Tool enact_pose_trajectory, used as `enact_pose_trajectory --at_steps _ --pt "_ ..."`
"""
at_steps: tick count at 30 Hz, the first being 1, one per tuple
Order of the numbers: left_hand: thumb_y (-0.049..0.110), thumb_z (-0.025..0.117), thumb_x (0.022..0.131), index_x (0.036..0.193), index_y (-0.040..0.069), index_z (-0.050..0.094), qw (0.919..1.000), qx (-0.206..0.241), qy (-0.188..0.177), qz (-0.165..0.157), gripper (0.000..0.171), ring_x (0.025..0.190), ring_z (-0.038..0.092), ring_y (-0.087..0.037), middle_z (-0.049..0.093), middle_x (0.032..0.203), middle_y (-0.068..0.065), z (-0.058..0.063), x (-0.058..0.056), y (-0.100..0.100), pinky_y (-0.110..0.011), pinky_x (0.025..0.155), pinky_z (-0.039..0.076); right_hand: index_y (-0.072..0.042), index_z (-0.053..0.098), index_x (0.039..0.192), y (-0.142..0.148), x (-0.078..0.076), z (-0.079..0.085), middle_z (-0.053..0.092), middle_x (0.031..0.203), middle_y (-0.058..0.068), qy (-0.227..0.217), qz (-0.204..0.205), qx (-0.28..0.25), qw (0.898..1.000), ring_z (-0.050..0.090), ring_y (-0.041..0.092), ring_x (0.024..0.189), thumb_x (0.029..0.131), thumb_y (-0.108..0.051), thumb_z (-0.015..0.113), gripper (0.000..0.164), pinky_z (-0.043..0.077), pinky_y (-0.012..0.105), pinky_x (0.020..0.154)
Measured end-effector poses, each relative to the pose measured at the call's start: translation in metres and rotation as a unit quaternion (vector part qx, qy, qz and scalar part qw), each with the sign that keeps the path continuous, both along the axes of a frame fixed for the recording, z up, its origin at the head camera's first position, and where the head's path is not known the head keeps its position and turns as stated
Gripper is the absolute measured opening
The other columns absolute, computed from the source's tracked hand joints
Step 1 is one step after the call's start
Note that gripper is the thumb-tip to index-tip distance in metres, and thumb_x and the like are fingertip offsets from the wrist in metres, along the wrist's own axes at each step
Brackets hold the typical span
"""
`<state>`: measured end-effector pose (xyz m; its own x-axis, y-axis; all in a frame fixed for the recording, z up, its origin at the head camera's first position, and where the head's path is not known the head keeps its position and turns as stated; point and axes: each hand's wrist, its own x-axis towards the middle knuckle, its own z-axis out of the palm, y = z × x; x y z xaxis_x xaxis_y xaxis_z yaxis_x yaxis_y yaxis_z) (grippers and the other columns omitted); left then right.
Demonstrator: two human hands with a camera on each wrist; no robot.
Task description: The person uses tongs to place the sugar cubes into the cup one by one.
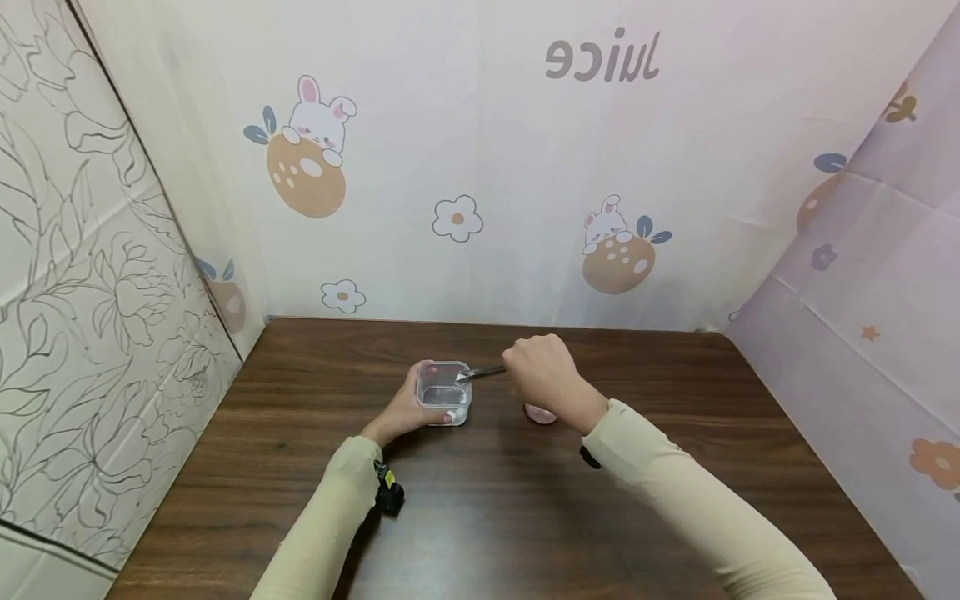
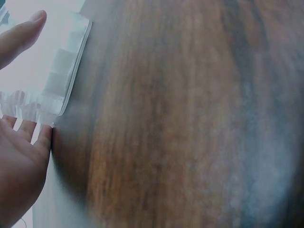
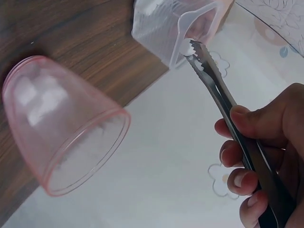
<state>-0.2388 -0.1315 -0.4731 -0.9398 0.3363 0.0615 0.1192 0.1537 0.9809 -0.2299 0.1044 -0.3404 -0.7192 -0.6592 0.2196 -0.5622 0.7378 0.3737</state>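
Note:
My left hand (image 1: 403, 410) grips a clear plastic container (image 1: 444, 407) around its side, thumb along the near wall. Something white shows through the container's lower wall. In my right hand (image 1: 547, 375) is a pair of metal tongs (image 3: 223, 95), pinched between thumb and fingers. The toothed tips hold a small white lump (image 3: 187, 47) at the container's open mouth. Beneath the right hand stands a translucent pink cup (image 3: 52, 99), mostly hidden by that hand in the head view. Apart from a strip of table, nothing else lies near the left hand in its wrist view.
The dark wood-grain table (image 1: 480, 517) runs back to a printed wall cloth (image 1: 405, 250) with rabbits and flowers. A white floral panel (image 1: 97, 275) borders the left side. Each wrist wears a black device (image 1: 389, 493).

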Motion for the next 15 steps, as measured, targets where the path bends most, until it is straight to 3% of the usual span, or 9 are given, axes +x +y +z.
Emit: enact_pose_trajectory --at_steps 3,9,15 --pt "-0.004 0.081 0.067 0.143 -0.005 0.018 1.0000 0.003 -0.002 -0.002 0.098 0.129 0.031 -0.045 0.032 0.143 -0.030 0.000 0.000 0.000 -0.054 0.107 0.021 -0.020 0.027 0.049 0.009 0.002 0.001 0.018 0.051 -0.007 0.002 0.001 -0.016 1.000 0.017 0.009 0.049 0.064 -0.018 0.080 0.055 0.019 0.026 0.041" --pt "-0.004 0.081 0.067 0.143 -0.004 0.019 1.0000 0.006 -0.006 0.002 0.098 0.128 0.032 -0.046 0.032 0.143 -0.030 0.000 0.000 0.000 -0.055 0.106 0.022 -0.020 0.019 0.053 0.025 0.005 0.006 0.010 0.056 -0.006 0.020 0.025 -0.066 0.997 0.011 0.010 0.052 0.068 0.001 0.060 0.048 0.013 0.026 0.043" --pt "-0.004 0.081 0.067 0.143 -0.005 0.019 1.0000 0.004 -0.002 0.002 0.097 0.130 0.030 -0.046 0.032 0.143 -0.031 0.001 0.001 0.001 -0.055 0.107 0.021 -0.020 0.023 0.050 0.038 0.007 0.011 0.014 0.053 -0.007 0.022 0.013 -0.073 0.997 0.015 0.010 0.051 0.070 -0.008 0.066 0.049 0.017 0.026 0.041"
